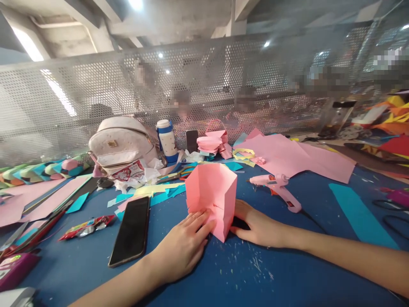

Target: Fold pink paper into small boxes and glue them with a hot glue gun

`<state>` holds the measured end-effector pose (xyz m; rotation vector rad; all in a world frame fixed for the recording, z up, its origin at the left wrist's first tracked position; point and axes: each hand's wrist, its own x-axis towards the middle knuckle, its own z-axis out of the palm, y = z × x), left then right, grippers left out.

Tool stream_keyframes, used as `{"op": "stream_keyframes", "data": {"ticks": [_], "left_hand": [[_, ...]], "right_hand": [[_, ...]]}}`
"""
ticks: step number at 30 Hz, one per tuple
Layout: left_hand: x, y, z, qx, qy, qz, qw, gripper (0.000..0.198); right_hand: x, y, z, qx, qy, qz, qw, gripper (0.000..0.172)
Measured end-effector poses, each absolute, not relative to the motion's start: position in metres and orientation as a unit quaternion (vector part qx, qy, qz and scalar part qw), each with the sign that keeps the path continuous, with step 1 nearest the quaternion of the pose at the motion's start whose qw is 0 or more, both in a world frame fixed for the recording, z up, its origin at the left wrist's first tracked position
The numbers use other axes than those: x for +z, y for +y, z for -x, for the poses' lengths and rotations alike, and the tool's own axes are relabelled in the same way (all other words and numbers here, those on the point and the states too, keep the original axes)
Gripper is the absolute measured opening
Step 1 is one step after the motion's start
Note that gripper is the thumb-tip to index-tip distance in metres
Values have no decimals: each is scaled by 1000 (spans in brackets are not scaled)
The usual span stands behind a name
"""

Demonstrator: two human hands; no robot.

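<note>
A pink folded paper box [211, 183], its near side open, stands upright on the blue table in front of me. My left hand [188, 238] grips its lower left part, fingers pressed inside near the bottom fold. At the right wall, my right hand [252, 224] grips the box from outside, with its fingertips partly hidden behind the paper. A pink hot glue gun [276, 187] lies beyond my right hand. A dark-screened phone [131, 230] rests left of my left hand.
At the back stand a pale backpack [123, 143], a white and blue bottle [167, 140] and another phone [192, 141]. Pink paper sheets [297, 153] and a blue strip [361, 213] lie to the right. A red snack wrapper [86, 227] lies left. A perforated metal screen [204, 81] runs behind.
</note>
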<state>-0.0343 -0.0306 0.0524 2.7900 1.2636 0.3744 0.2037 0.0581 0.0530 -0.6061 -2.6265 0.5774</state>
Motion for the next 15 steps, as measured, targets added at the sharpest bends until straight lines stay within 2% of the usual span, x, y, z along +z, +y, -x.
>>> {"op": "stream_keyframes", "data": {"ticks": [10,15], "left_hand": [[53,-28,33,128,426,-895,26,45],[53,-30,32,111,428,-896,37,41]], "right_hand": [[53,59,-204,240,-926,217,195,41],[55,60,-205,263,-925,203,186,48]]}}
